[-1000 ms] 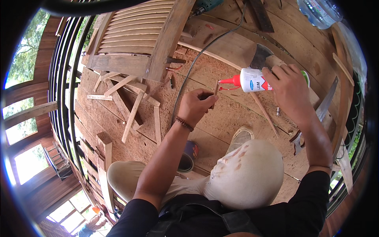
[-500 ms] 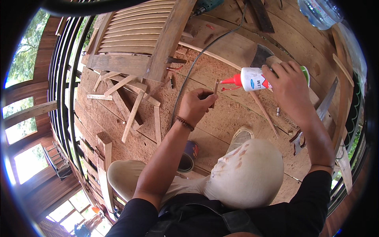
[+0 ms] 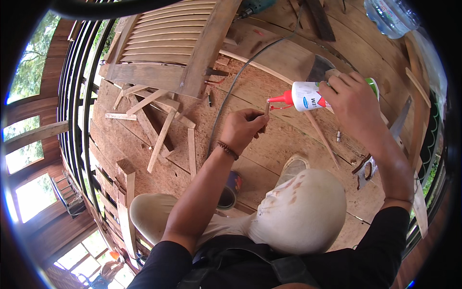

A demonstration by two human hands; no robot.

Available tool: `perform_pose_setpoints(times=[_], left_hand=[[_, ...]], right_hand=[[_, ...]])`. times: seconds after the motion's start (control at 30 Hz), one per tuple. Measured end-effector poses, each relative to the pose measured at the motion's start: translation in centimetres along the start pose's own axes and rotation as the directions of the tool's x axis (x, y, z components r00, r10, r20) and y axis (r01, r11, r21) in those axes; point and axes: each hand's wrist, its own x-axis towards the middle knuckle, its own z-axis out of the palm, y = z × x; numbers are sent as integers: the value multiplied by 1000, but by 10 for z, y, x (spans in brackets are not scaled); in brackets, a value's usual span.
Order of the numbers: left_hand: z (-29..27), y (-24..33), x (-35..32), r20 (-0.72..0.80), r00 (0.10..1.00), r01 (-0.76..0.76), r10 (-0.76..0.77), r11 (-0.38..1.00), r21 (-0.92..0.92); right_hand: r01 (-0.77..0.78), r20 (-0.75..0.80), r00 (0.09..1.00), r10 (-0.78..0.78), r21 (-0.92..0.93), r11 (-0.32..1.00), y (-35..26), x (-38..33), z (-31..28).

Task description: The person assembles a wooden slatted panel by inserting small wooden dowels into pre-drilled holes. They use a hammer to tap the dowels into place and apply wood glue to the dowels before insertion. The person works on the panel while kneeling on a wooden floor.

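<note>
White bottle (image 3: 303, 96) sits gripped in the right hand (image 3: 350, 102), stick (image 3: 267, 109) pinched in the left hand (image 3: 242, 128); too hard a squeeze could overrun the stick.

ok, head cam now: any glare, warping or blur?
Head view: lower-left window openings mostly blown out white; head view: black barred railing curved by the fisheye; head view: white plastic bottle with red nozzle fairly sharp, its tip's contact with the thin brown wooden strip too small to tell.

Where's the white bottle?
In the head view, right of centre: the right hand holds the bottle sideways, its red tip beside the wooden stick in the left hand.
</note>
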Motion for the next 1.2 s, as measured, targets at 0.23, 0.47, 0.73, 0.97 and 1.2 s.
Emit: perform_pose_setpoints(times=[0.23, 0.47, 0.73, 0.97, 1.2], left_hand=[[3, 0, 0, 14, 1000, -5, 5, 999, -38], [2, -3, 3, 2, 1000, 7, -7, 993, -114], [-6, 0, 10, -136, 983, -160, 123, 935, -315], [12, -12, 8, -52, 995, -101, 86, 824, -557], [21, -15, -7, 300, 951, 159, 77, 709, -687]], right_hand=[[18, -8, 1000, -18, -14, 1000, 0, -2, -2], [-8, 46, 999, 10, -57, 998, -1, -4, -1], [-608, 352, 794, 496, 483, 630, -8, -26, 6], [-275, 385, 620, 683, 923, -271, -79, -37, 95], [-201, 131, 865, 484, 975, 96, -97, -16, 69]])
